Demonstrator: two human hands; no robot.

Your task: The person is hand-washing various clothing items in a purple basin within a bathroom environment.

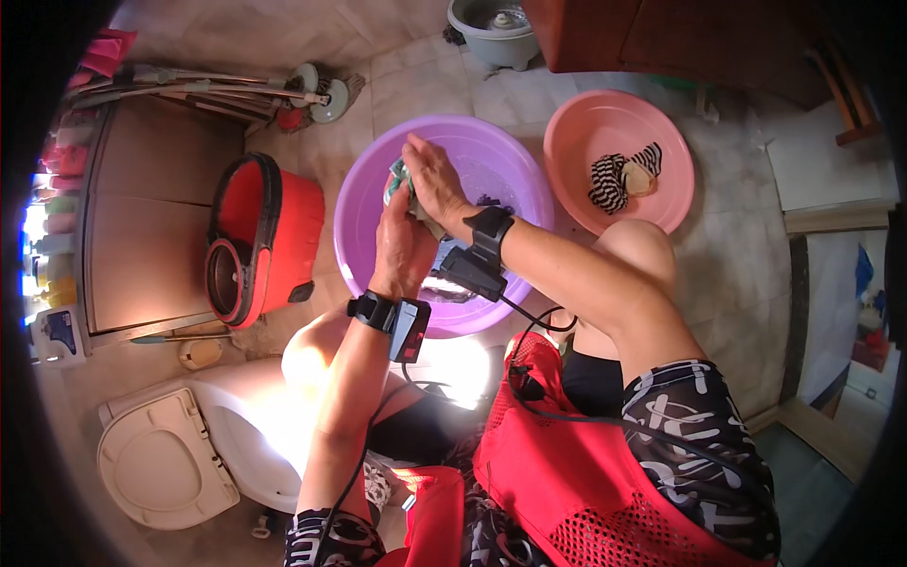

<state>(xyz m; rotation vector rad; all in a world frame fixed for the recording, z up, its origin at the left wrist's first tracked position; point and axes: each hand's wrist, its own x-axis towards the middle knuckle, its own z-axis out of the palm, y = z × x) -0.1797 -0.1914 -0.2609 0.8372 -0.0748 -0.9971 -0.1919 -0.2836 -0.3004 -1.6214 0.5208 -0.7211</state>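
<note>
Over the purple plastic basin (358,234), both of my hands are pressed together around a bunched, light-coloured cloth (398,173) with green on it. My left hand (402,244) grips it from the near left side. From the right, my right hand (436,181) closes over it, fingers pointing away from me. Part of the cloth is hidden between the palms. Below them, water and dark wet fabric (496,205) show in the basin, and my wrists cover part of its inside. Each wrist carries a strapped black device with a cable.
A pink basin (577,127) at the right holds a striped cloth (609,184) and a beige one. Left stands a red mop bucket (297,234); mops (312,96) lie behind it. A toilet (163,461) is at the lower left, a grey spin tub (499,46) at the back.
</note>
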